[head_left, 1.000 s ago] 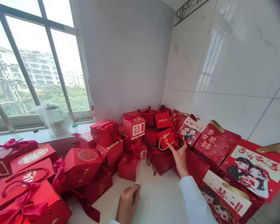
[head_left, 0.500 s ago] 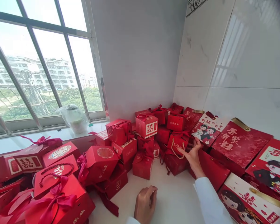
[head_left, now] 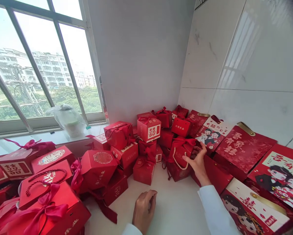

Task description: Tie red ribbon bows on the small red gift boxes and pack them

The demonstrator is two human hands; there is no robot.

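Observation:
My right hand (head_left: 197, 161) is closed on the right side of a red gift box (head_left: 177, 151), thumb in front and fingers behind. This small box has a cream rope handle (head_left: 180, 163) and a red ribbon bow on top. It sits on another red box (head_left: 177, 174), partly covering it. My left hand (head_left: 144, 209) is loosely curled low over the white tabletop (head_left: 170, 209), with nothing visible in it. Nearest to it is a red box (head_left: 144, 171) with a ribbon bow, just beyond the fingers.
Several red boxes with bows (head_left: 46, 209) crowd the left. More are stacked at the back, including a double-happiness box (head_left: 148, 129). Printed gift bags (head_left: 246, 148) lie along the tiled wall at right. A plastic bag (head_left: 69, 120) stands on the windowsill.
The view has shifted slightly, so most things sit farther left. My right hand now wraps the rope-handled box's side more closely, and its bow shows more fully. My left hand stays curled.

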